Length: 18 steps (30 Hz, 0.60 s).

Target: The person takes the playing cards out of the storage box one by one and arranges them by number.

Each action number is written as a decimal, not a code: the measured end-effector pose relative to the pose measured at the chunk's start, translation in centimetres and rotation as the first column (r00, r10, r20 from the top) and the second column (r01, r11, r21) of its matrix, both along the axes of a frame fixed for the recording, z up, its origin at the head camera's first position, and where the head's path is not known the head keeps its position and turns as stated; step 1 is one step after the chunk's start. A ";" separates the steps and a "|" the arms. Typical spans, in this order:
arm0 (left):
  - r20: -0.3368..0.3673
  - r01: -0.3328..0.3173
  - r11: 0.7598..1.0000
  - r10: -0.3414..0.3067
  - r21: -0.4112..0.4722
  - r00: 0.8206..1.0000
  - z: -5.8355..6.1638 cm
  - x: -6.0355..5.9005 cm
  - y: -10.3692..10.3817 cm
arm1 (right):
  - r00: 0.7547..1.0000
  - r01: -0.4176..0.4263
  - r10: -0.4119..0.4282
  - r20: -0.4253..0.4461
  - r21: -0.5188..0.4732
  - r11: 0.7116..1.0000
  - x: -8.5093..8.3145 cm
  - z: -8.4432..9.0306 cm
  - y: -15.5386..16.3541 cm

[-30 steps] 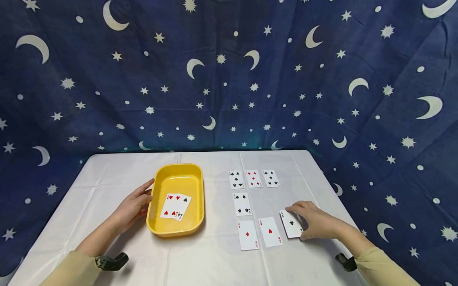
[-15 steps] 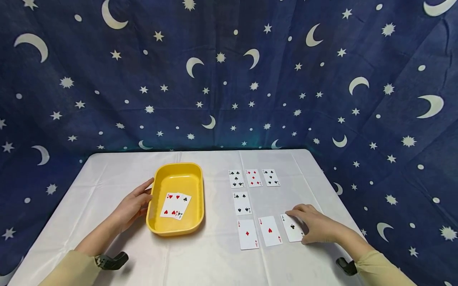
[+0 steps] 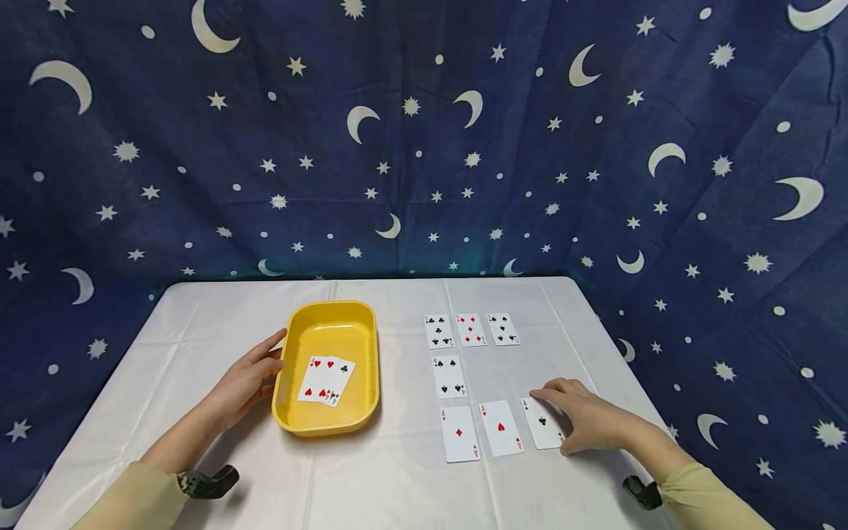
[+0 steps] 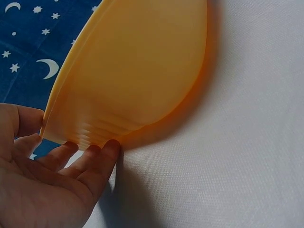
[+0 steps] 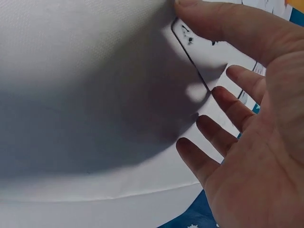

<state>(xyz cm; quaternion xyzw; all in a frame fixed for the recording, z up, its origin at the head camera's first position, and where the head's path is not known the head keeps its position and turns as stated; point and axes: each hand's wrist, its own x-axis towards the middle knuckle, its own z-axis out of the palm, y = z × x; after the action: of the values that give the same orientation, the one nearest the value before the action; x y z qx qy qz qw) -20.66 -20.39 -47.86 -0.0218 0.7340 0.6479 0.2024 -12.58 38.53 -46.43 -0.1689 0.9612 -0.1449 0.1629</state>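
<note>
My left hand (image 3: 246, 386) rests its fingers (image 4: 107, 154) against the outer wall of a yellow tray (image 3: 368, 368), near the rim. Inside the tray a four of hearts (image 3: 313, 383) overlaps a clubs card (image 3: 343, 375). My right hand (image 3: 588, 416) is at the ace of clubs (image 3: 538, 423), which lies face up on the table. It pinches the card at its edges, with the index finger at the far edge and the thumb at the near right corner; the hand hides part of the card. In the right wrist view the thumb (image 5: 213, 19) is right at a card corner.
Left of the ace of clubs lie an ace of hearts (image 3: 501, 428) and an ace of diamonds (image 3: 460, 434). Behind them is a four of spades (image 3: 450, 377). Three more face-up cards (image 3: 471, 330) form a row farther back. A white cloth covers the table (image 3: 371, 486); a starry curtain (image 3: 424, 132) hangs behind.
Over the first half second the right hand moved the ace of clubs slightly right and nearer, and it now lies flatter. Since then it has stayed there. The left hand and tray are still.
</note>
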 end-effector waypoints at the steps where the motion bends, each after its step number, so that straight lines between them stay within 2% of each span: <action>1: -0.001 0.002 1.000 -0.002 0.002 1.000 0.0 0.0 0.0 | 1.000 0.004 -0.004 0.005 -0.004 1.000 0.0 0.2 -0.1; 9: 0.003 -0.003 1.000 0.003 0.007 1.000 0.1 0.0 0.0 | 0.999 -0.003 0.002 -0.046 -0.027 1.000 -0.7 1.4 -0.6; 13: 0.006 -0.010 1.000 0.010 -0.001 1.000 0.1 -0.1 0.1 | 0.991 -0.003 -0.003 -0.135 -0.047 0.999 -2.0 1.5 -2.0; 18: 0.006 -0.014 1.000 0.014 0.000 1.000 0.1 -0.1 0.2 | 0.961 -0.033 0.005 -0.276 -0.096 0.995 -4.2 2.3 -5.8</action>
<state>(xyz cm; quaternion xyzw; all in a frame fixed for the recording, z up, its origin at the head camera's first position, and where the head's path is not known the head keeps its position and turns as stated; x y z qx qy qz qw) -20.74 -20.18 -47.75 -0.0287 0.7333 0.6492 0.2000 -16.80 32.77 -44.11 -0.2048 0.9644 -0.1663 0.0202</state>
